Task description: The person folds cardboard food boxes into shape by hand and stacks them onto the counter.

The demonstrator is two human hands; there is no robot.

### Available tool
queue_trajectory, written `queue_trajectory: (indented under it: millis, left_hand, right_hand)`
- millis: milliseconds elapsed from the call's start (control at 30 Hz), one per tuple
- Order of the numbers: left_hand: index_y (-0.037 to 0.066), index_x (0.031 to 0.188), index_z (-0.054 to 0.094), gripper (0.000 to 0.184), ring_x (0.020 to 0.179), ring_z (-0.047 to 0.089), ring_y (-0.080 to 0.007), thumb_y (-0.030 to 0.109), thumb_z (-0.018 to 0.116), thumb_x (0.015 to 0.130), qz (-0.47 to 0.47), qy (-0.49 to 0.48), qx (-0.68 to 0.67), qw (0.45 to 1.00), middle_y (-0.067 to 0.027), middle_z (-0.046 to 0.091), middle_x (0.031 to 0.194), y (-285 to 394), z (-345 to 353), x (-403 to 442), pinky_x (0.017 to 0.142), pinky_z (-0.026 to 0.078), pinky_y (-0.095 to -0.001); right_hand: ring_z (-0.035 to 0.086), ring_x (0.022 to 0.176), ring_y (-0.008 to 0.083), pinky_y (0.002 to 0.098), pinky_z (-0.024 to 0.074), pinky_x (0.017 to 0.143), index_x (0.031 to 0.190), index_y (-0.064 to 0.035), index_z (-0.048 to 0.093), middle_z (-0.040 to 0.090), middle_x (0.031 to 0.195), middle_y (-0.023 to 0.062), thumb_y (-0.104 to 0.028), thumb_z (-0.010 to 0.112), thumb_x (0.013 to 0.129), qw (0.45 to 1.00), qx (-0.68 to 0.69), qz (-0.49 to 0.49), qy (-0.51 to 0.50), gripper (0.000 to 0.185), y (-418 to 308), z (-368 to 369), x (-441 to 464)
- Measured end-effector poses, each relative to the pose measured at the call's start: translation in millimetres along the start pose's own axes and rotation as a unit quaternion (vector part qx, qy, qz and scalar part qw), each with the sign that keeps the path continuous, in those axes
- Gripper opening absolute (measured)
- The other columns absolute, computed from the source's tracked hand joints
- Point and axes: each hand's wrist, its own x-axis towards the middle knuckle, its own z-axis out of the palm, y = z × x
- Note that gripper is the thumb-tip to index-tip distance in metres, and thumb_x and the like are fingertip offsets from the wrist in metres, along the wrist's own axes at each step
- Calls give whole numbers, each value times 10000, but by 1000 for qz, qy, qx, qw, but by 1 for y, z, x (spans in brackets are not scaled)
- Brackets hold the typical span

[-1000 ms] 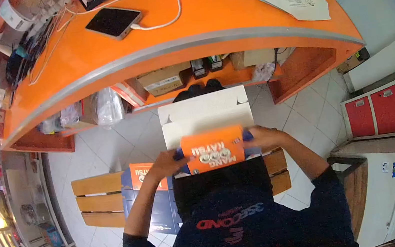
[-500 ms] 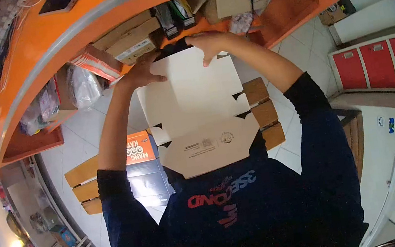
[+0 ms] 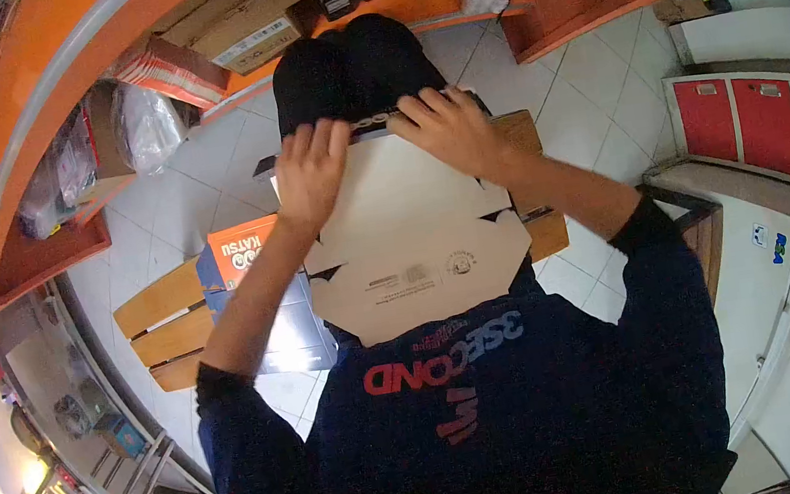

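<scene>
A partly unfolded cardboard box [image 3: 399,201], pale inside, lies across my lap. Its near flap [image 3: 421,289] is flat and carries small printing and a round logo. My left hand [image 3: 312,173] lies over the left part of the far edge, with the fingers curled onto it. Further right, my right hand [image 3: 450,133] grips the same edge, fingers bent over. Between the hands a narrow dark printed strip of the box shows. My thumbs are mostly hidden.
Left of me, an orange and dark printed box [image 3: 271,335] rests on a slatted wooden bench [image 3: 164,325]. Ahead stands an orange counter [image 3: 573,5] with cartons [image 3: 245,41] on its shelf. Red lockers [image 3: 765,114] and a white fridge [image 3: 751,298] stand at right.
Both hands have come nearer to me, and the far part of the box has been bent up along its edge. My dark-clad knees now show beyond it.
</scene>
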Motion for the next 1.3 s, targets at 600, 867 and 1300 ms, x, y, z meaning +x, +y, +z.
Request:
queue_trajectory:
  millis: [600, 867, 1300]
  left_hand:
    - [-2, 1389, 344, 659, 1321, 337, -363, 291, 605, 860, 11, 30, -191, 981, -157, 376, 1410, 55, 27, -68, 1075, 341, -435]
    - [-76, 1345, 353, 638, 1227, 418, -365, 257, 596, 858, -26, 95, -121, 988, -222, 383, 1346, 58, 44, -53, 997, 419, -369]
    - [63, 1291, 465, 535, 1213, 440, -294, 271, 627, 826, -3, -78, -97, 992, -136, 481, 1301, 54, 48, -78, 1028, 314, -475]
  right_hand:
    - [629, 853, 394, 486, 519, 711, 1065, -54, 568, 637, 935, 185, -71, 502, 836, 986, 161, 6, -53, 239, 42, -46, 84]
    - [651, 734, 367, 464, 533, 659, 1248, -109, 522, 626, 974, 195, -82, 493, 826, 992, 92, -21, -88, 423, 5, -87, 61]
    - [639, 865, 477, 481, 585, 677, 1218, -136, 475, 539, 1130, 276, -109, 497, 892, 976, 104, -118, -152, 328, -75, -93, -38]
